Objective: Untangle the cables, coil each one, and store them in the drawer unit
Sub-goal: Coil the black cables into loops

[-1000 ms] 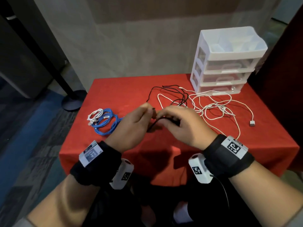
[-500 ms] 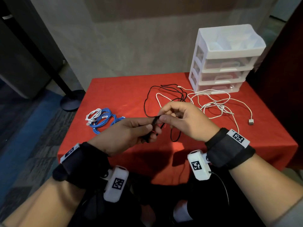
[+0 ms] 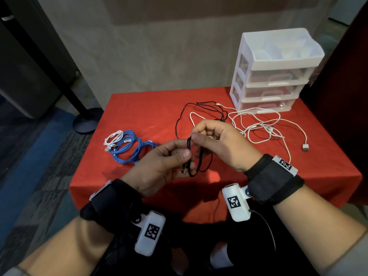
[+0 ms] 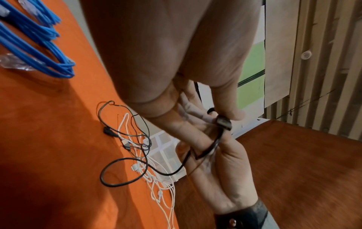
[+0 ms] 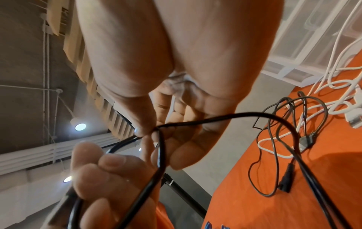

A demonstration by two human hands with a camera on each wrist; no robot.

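My left hand (image 3: 173,156) holds a small loop of the black cable (image 3: 190,156) above the table's front, its USB plug (image 3: 183,170) sticking out below the thumb. My right hand (image 3: 207,136) pinches the top of that loop between thumb and forefinger. In the right wrist view the black cable (image 5: 215,119) runs from the pinch down to the table. The rest of it lies tangled with white cables (image 3: 256,124) in front of the white drawer unit (image 3: 274,72), whose three drawers are closed. A coiled blue cable (image 3: 129,150) and a coiled white cable (image 3: 113,138) lie at the left.
The table wears a red cloth (image 3: 151,112). A white connector (image 3: 305,146) lies near the right edge. A black stand base (image 3: 87,120) sits on the floor at the left. Another black plug (image 5: 288,178) rests on the cloth.
Both hands have lifted slightly off the table and drawn nearer to me. The left hand has turned palm up and now holds a loop of black cable.
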